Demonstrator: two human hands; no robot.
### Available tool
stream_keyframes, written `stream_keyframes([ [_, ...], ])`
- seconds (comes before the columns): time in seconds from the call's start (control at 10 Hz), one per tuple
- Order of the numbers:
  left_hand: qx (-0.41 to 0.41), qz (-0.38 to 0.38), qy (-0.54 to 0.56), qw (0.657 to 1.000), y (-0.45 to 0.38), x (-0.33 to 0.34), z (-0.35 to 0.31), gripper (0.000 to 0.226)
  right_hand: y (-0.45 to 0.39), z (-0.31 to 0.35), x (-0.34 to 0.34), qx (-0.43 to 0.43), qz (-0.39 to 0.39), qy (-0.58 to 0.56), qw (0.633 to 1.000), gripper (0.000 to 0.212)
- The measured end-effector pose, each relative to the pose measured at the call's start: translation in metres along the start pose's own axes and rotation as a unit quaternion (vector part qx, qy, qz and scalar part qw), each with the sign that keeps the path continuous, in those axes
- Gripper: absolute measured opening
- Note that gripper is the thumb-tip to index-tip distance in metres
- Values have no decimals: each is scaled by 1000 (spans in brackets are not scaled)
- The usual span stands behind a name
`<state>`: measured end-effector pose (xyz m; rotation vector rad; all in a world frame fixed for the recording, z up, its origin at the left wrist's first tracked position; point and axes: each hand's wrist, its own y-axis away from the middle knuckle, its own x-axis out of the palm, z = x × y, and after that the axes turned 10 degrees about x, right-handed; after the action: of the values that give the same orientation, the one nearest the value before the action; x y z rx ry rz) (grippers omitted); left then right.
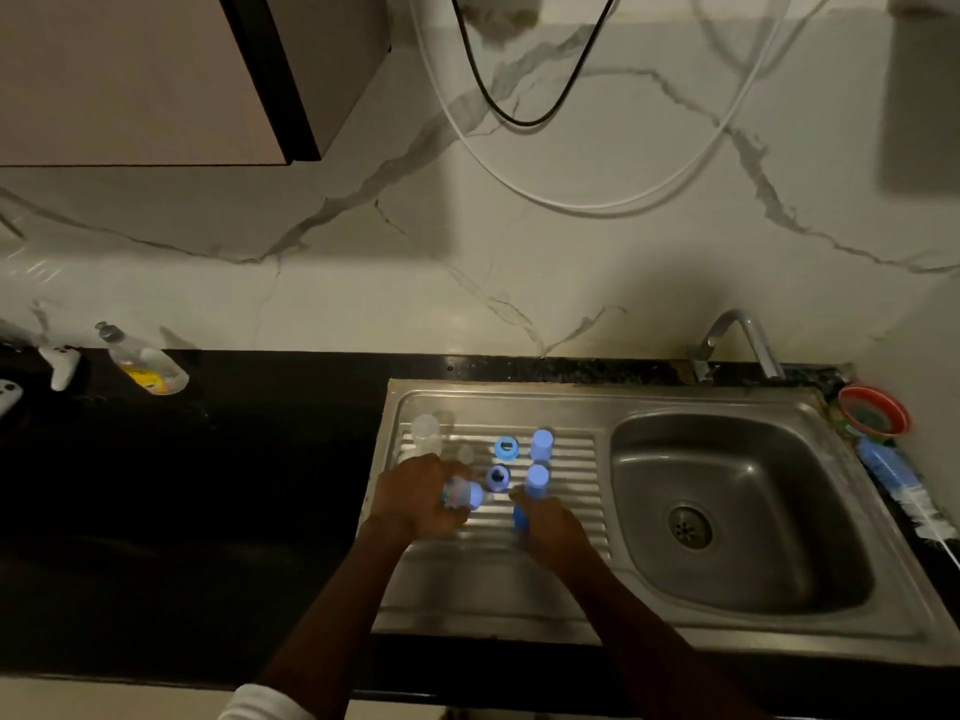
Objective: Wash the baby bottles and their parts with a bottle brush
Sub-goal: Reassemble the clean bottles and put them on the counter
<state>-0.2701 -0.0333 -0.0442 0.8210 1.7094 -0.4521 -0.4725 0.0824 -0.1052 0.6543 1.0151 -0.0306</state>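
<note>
Left hand (421, 498) gripping bottle (464, 495), right hand (545, 522) holding blue part (520, 517), two caps (541, 443)

The left hand (421, 498) covers most of a baby bottle (464, 495) above the sink's (649, 402) ribbed drainboard. The right hand (550, 522) hides most of a blue part (520, 518). Two white objects (31, 376) left of the sink are cut off at the picture's edge.

Clear bottle (461, 495) w/ blue collar lies sideways in left-hand fingers; blue caps (540, 445), rings (505, 448) just beyond fingertips; brush (901, 488) far right.
</note>
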Motion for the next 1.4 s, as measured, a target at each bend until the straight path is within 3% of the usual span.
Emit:
stream_keyframes([
  [0.2,-19,29,-17,999,-6,8,-11,50,-5,3,18,16,-11,-31,999,33],
  [0.3,-33,52,-55,997,-8,9,-13,51,-3,-7,13,11,-8,-59,998,35],
  [0.4,-51,48,-79,994,-23,-11,-15,50,0,-22,-27,-11,-2,-166,986,38],
  [0.5,-43,13,-28,999,-51,-68,-15,51,1,-24,-109,-33,14,-349,936,28],
  [0.6,26,-92,266,959,-70,-134,-26,53,13,-22,-193,-163,-5,-593,789,24],
  [0.7,93,-150,534,827,-78,-151,-41,51,23,-36,-219,-240,70,-745,619,33],
  [0.8,64,-53,195,977,-81,-119,-47,41,17,-54,-176,-104,-85,-344,929,31],
  [0.9,-16,69,-196,978,-63,-72,-50,33,16,-77,-116,82,-85,-4,993,42],
  [1.0,-54,23,-79,995,-67,-78,-48,41,20,-63,-142,11,-147,-121,982,28],
  [1.1,-53,-79,167,981,-80,-116,-42,51,23,-33,-209,-83,-153,-404,898,24],
  [1.2,14,-196,438,877,-81,-151,-55,49,32,-18,-260,-218,-92,-680,694,27],
  [1.3,34,-211,534,818,-76,-142,-63,54,35,-27,-239,-240,65,-786,566,34],
  [1.4,72,-45,97,992,-66,-94,-43,51,25,-49,-168,-117,-1,-367,923,28],
])
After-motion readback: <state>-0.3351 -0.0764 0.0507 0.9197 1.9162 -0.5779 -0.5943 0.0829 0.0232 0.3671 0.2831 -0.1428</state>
